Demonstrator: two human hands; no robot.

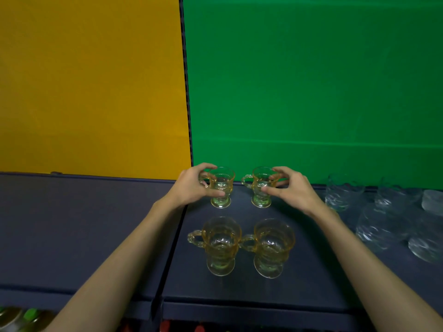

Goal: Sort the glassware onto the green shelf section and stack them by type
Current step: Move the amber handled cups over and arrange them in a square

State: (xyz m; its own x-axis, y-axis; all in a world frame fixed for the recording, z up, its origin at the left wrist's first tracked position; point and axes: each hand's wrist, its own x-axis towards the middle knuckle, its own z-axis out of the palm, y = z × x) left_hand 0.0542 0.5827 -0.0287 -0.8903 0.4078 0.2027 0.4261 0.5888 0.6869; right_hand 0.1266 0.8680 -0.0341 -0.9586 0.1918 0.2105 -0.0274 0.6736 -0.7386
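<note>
Four amber footed glass mugs with handles stand on the dark shelf in front of the green back panel [311,92]. My left hand [194,185] grips the far left mug [221,188] around its bowl. My right hand [291,188] grips the far right mug [261,188] the same way. Both far mugs rest upright on the shelf. Two nearer mugs, the near left one [221,245] and the near right one [273,248], stand untouched side by side, handles pointing left.
Several clear wavy glasses [374,226] cluster on the shelf at the right, below the green panel. A yellow back panel [91,87] covers the left section, split off by a dark divider [185,92]. Coloured items [28,317] show on a lower shelf.
</note>
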